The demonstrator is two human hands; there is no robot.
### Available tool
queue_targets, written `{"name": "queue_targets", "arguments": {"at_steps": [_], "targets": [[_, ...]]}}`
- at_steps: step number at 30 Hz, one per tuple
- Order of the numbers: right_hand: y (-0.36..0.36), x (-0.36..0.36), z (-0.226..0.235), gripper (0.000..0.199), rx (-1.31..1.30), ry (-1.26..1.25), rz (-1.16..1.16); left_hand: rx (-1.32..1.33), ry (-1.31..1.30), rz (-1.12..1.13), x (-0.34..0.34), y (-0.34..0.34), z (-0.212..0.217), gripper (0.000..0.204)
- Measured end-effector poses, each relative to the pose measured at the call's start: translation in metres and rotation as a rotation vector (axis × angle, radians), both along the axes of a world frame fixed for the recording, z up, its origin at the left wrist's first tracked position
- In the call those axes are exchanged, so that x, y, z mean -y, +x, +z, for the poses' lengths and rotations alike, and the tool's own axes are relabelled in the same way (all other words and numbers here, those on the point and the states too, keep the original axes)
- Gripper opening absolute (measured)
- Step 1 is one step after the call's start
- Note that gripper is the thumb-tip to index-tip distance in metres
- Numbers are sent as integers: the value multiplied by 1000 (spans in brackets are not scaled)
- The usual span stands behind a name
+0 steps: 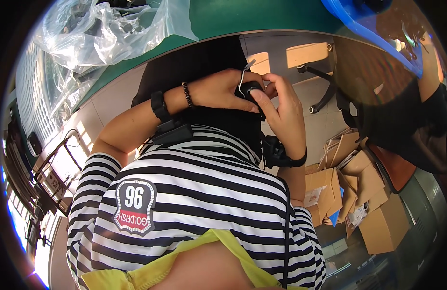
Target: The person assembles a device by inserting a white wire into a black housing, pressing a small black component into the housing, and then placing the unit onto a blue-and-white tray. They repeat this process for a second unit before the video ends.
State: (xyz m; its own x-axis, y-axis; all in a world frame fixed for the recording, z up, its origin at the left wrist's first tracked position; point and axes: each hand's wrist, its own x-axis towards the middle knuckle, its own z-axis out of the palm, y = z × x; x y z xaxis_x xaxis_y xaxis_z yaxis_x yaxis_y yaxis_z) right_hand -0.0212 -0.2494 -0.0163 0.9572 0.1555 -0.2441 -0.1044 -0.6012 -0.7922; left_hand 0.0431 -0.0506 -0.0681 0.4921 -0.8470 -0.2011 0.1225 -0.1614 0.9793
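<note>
Above my lap, both hands meet around a small rounded black device (250, 89) whose exact kind I cannot make out. A thin white cable (241, 82) loops up from it to a small grey end. My left hand (223, 91) is closed about the device from the left, its fingers partly over it. From the right, my right hand (285, 110) presses its thumb on the device, with the index finger curled toward the left fingers. The underside of the device is hidden by the hands.
A green table (233, 17) spans the top, with clear plastic bags (107, 41) at its left and a blue-rimmed container (373, 36) at its right. Beside another person's arm (428, 77) is a chair base (322, 94). Cardboard boxes (385, 224) lie lower right.
</note>
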Motion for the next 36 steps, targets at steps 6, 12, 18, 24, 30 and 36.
{"name": "queue_targets", "arguments": {"at_steps": [6,12,18,24,30,36], "targets": [[1,2,-2,37,40,80,30,97,-54,60,-1,0,-6,44],[-1,-4,-1,36,71,-18,3,25,-4,26,0,0,0,44],[-1,-1,-3,35,80,35,17,37,-46,45,-1,0,-2,44],[-2,-3,-1,34,100,-37,2,36,-29,36,0,-2,-4,44],[-3,1,-4,34,64,61,22,43,-14,38,-2,2,1,44],[-4,-2,-2,35,34,23,-16,34,-33,27,0,-2,-6,46]]}}
